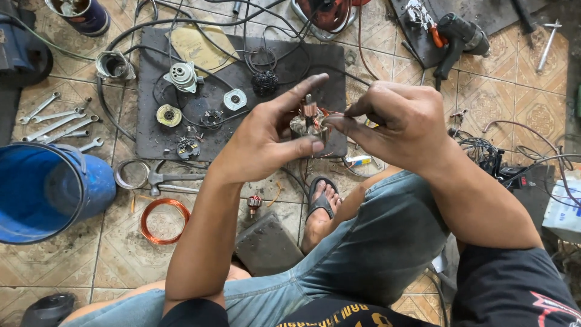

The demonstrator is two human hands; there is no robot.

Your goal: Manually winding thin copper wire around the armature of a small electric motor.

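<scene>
A worn, patterned tile floor (72,266) serves as the workplace, seen from above the seated person's knees. A dark rubber mat (151,127) lies on it, strewn with small motor parts, a black wound coil (264,82) and a yellowish flat packet (196,45) near its far edge. Left of the mat lie several spanners (57,121); nearer, a blue plastic bucket (45,188) lies on its side, with a ring of copper wire (164,221) and a hammer (166,178) just beside it. A cordless drill (460,36) rests on a second dark sheet at upper right, and a white box with blue print (566,212) sits at the right edge among tangled cables.

Both bare hands are raised over the mat, forearms angled inward from the knees. The left hand (266,142) is partly spread, index finger stretched upward and thumb pressed against the small motor armature (310,121), which it steadies from the left. The right hand (399,118) is curled, its fingertips pinched on the copper winding at the armature's right side. The armature is held in the air between the two hands, above the mat's near right corner, its shaft roughly upright. A sandalled foot (321,203) rests on the tiles below.
</scene>
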